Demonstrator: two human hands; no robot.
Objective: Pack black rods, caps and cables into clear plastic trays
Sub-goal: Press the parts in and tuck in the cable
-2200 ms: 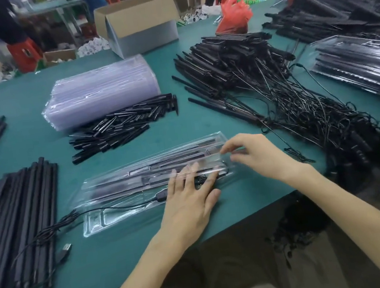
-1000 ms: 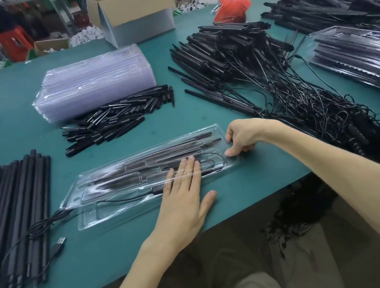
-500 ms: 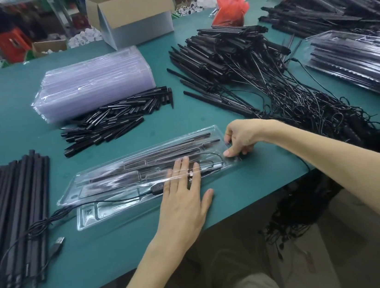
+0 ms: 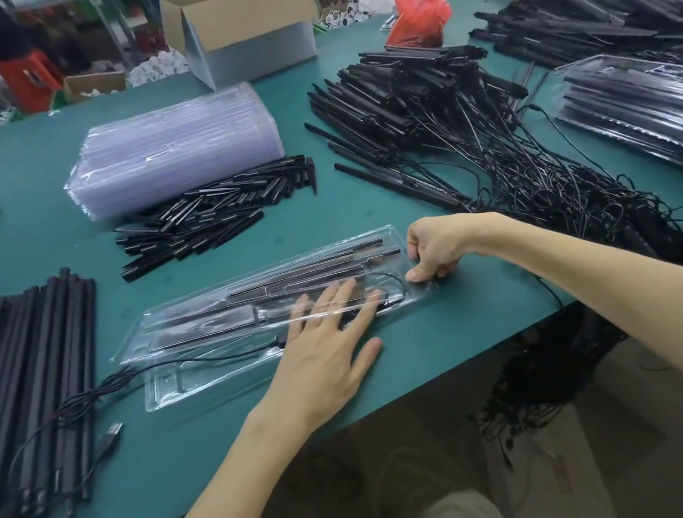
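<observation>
While the person sits at the near edge of the green table (image 4: 451, 344), the left hand (image 4: 325, 348) lies flat with fingers straight, holding nothing and pressing the near right part of the clear tray (image 4: 209, 319). Whether the fingertips lie over or under the clear plastic cannot be told. The tray lies lengthwise on the table directly ahead, and a second clear panel (image 4: 199, 377) lies flat against its near side. Black rods (image 4: 310, 263) sit in its long compartments, with a cable loop (image 4: 395, 282) at its right end.

The right hand (image 4: 433, 246) has curled fingers and pinches the tray's right end. A cable lead (image 4: 213, 356) runs out leftward from the tray, and a USB plug (image 4: 113, 432) lies on the table.

Left of the tray: a stack of loose rods (image 4: 22, 387). Beyond the tray: a pile of caps (image 4: 213, 219), with a bagged stack of empty trays (image 4: 181, 145) just behind it. Right of these: a heap of cabled rods (image 4: 442, 115), its cables spilling over the table edge. Far right: filled trays (image 4: 650, 113).

At the far edge stand a cardboard box (image 4: 248, 23) and a red bag (image 4: 421, 18)
</observation>
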